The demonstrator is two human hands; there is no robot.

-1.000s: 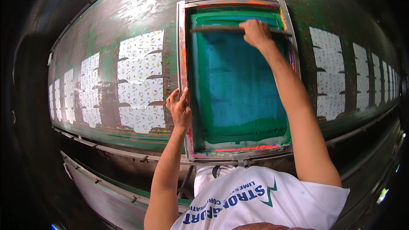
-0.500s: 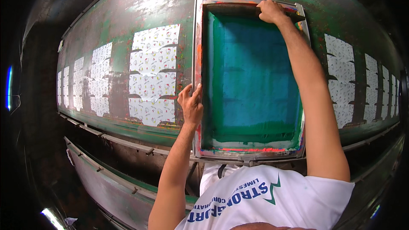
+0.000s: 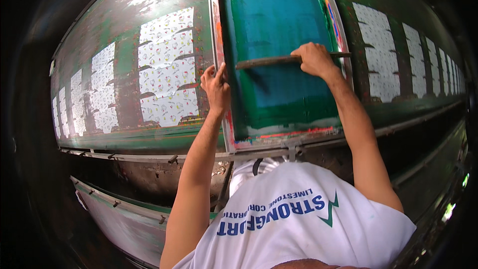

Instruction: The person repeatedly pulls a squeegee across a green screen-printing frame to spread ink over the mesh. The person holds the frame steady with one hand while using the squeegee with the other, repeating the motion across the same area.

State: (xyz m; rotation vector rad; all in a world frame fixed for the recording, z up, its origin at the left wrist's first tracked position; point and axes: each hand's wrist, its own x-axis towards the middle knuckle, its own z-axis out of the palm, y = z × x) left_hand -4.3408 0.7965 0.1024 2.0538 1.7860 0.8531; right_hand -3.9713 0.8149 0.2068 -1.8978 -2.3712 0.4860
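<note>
A screen printing frame [image 3: 214, 15] lies on the long table, its blue mesh [image 3: 279, 89] bordered in green. My right hand [image 3: 316, 60] is closed round a long, narrow squeegee [image 3: 266, 62], which spans the mesh crosswise about halfway along. The squeegee's shadow falls on the mesh below it. At the frame's left side, my left hand [image 3: 216, 89] grips the rail with bent fingers, partly hidden against the edge. Red, orange and blue ink smears mark the frame's rails.
Printed white sheets with small coloured figures [image 3: 167, 69] lie in columns left of the frame, and more sheets [image 3: 376, 52] to its right. A metal rail with short pegs [image 3: 114, 156] runs along the table's near edge. Another table [image 3: 124, 224] stands at lower left.
My right hand has drawn the squeegee from the frame's far end toward me, to mid-mesh. My left hand stays on the left rail. The whole view has shifted somewhat.
</note>
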